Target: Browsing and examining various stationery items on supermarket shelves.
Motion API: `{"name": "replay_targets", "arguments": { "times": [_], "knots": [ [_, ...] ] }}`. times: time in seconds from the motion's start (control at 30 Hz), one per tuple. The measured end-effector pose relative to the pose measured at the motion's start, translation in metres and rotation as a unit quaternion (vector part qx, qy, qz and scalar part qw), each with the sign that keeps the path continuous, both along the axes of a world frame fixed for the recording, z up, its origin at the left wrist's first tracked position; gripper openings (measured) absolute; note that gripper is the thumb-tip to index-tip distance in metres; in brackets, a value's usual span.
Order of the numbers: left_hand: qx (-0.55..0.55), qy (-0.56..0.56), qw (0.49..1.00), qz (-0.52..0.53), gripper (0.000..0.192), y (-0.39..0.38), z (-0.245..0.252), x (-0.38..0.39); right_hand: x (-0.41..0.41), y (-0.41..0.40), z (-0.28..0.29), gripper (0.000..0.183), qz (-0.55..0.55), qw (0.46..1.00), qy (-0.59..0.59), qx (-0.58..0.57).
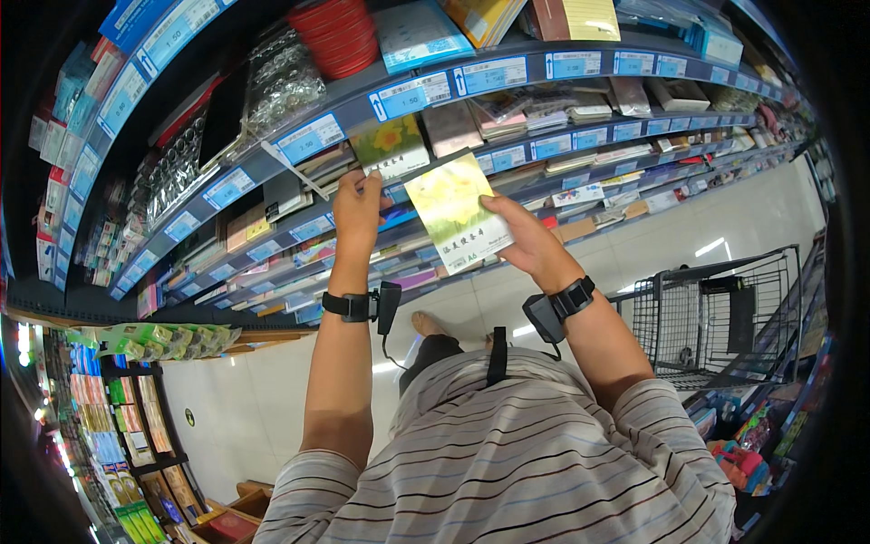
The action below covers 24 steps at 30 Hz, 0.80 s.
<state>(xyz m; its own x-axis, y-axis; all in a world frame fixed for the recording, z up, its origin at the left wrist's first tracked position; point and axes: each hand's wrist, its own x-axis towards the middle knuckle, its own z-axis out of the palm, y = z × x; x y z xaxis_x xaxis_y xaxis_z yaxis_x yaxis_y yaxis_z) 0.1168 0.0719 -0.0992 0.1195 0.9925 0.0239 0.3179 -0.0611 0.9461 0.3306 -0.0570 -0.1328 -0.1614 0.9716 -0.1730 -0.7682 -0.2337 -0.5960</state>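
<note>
My right hand [533, 238] holds a notepad [461, 211] by its right edge, thumb on the front. Its cover shows pale yellow flowers over green, with a white lower band bearing writing. A second notepad [391, 144] with a yellow flower cover stands at the shelf, left of and beyond the first. My left hand [358, 207] has its thumb and fingers closed at that notepad's lower left corner; the fingers' far side is hidden. Both wrists wear black straps with small boxes.
Shelf tiers with blue price tags [410, 97] curve across the front, stocked with notebooks and stationery. A white hook [296, 170] juts out left of my left hand. At the right stands a wire shopping cart [720, 319]. A wooden-edged display [238, 510] is at lower left.
</note>
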Motion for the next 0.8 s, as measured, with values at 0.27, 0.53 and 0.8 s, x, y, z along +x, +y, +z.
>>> {"name": "replay_targets", "arguments": {
  "times": [0.27, 0.53, 0.8],
  "knots": [
    [-0.012, -0.033, 0.999, 0.035, 0.051, 0.009, -0.006, 0.006, 0.005, 0.002, -0.005, 0.047, 0.009, 1.000, 0.003, 0.007],
    [0.013, 0.024, 1.000, 0.006, 0.043, 0.007, -0.003, 0.010, 0.005, 0.004, -0.005, 0.045, 0.005, 1.000, -0.002, -0.011],
    [0.025, 0.040, 0.999, 0.014, 0.044, 0.006, 0.000, 0.024, 0.007, 0.000, -0.004, 0.042, -0.014, 1.000, 0.001, -0.019]
  ]
}}
